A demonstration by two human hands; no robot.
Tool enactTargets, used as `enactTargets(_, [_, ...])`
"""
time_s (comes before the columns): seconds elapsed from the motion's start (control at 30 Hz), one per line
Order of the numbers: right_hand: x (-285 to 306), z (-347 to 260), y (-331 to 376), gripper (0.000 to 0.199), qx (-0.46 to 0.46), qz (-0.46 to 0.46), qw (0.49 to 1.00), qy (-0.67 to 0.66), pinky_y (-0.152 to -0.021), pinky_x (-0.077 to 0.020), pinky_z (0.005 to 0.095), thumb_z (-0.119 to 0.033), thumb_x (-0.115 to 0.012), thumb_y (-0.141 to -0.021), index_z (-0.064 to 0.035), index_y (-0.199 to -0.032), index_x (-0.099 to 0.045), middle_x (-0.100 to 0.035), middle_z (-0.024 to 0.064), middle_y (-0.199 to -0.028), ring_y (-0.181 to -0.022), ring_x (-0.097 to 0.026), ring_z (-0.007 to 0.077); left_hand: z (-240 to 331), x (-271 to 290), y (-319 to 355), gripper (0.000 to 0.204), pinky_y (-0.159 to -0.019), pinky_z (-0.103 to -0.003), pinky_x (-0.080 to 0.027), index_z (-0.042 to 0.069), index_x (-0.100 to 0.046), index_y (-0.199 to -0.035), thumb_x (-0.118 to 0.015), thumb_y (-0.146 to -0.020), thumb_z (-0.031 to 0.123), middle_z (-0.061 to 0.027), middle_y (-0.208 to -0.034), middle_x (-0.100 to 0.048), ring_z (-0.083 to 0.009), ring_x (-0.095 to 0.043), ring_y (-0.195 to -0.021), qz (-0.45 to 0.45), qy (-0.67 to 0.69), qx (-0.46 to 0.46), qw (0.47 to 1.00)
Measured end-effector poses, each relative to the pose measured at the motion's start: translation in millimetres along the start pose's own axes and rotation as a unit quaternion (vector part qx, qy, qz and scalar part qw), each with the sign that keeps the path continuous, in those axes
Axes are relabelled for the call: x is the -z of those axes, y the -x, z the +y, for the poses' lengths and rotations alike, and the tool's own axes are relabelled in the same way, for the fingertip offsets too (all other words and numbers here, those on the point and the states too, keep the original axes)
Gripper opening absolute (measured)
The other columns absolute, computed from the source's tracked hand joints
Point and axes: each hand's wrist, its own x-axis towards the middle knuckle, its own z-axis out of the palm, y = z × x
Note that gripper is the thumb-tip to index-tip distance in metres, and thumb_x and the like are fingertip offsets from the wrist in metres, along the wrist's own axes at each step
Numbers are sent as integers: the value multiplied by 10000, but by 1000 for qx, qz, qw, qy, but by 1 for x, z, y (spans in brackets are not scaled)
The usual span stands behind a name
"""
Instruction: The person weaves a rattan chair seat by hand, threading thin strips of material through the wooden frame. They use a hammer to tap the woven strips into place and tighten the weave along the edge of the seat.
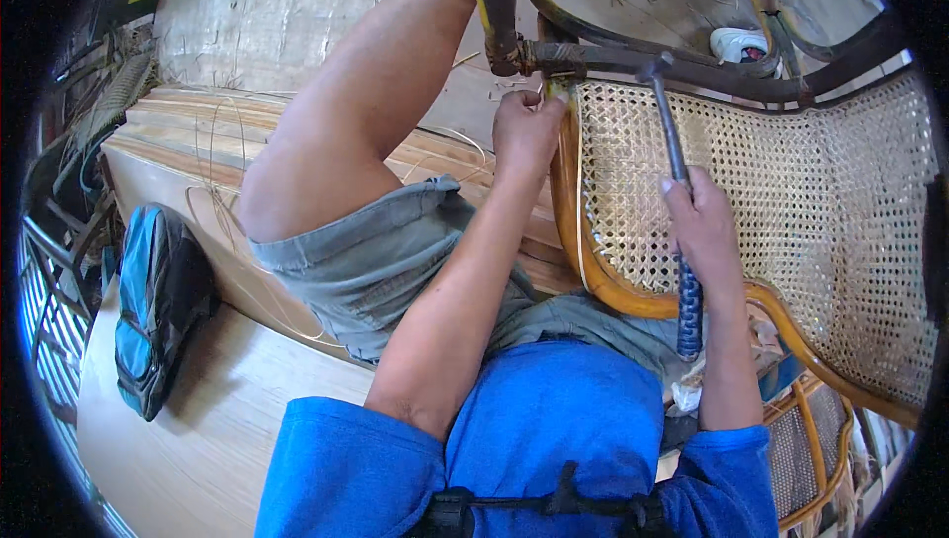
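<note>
- Gripping the hammer [672, 137], my right hand [704, 226] closes around it at the upper end of the dark blue grip [690, 315]. Bearings take 12 o'clock as the top of the view.
- Principal relation: the hammer head [654, 67] lies between 2 and 3 o'clock from my left fingertips [554, 100], near them but apart. Its height above the cane panel [776, 177] I cannot tell.
- Long axis of the hammer: close to the 12-to-6 line, the head leaning toward 11 and the butt of the grip pointing to 6, toward my lap.
- My left hand [526, 137] is at the upper end of the chair's side rail [564, 192], thumb and fingers drawn together; whether they pinch anything I cannot tell. The two hands are well apart, the right at about 4 o'clock from the left.
- Side rail: it lies at about 9 o'clock from the hammer, its long axis roughly alongside the shaft, upper end to 12 and lower end curving toward 4. My left hand is the nearer one.
- Pale strip [580, 212]: narrow, following the rail's inner edge, between the wood and the holes of the panel.
- Dark crossbar [702, 73]: along the panel's 12 o'clock edge; in this view the hammer head overlaps it.
</note>
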Motion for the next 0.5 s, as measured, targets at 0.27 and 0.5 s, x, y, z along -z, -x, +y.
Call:
enactTargets(0.27, [40, 46, -1, 338, 74, 148, 957, 239, -801, -442, 447, -192, -566, -838, -55, -1141, -510, -551, 188, -1017, -930, -560, 363, 16, -11, -11, 260, -588, -305, -452, -50, -568, -908, -639, -760, 152, -73, -760, -591, -181, -560, -642, -45, 240, 66, 967])
enactTargets(0.5, [46, 56, -12, 347, 81, 188, 951, 233, -831, -428, 430, -180, -559, -843, -45, -1160, -513, -552, 171, -1024, -959, -545, 341, 30, -8, -15, 229, -574, -319, -445, -41, -568, -882, -607, -714, 109, -80, -757, -581, -184, -552, -636, -64, 251, 90, 962])
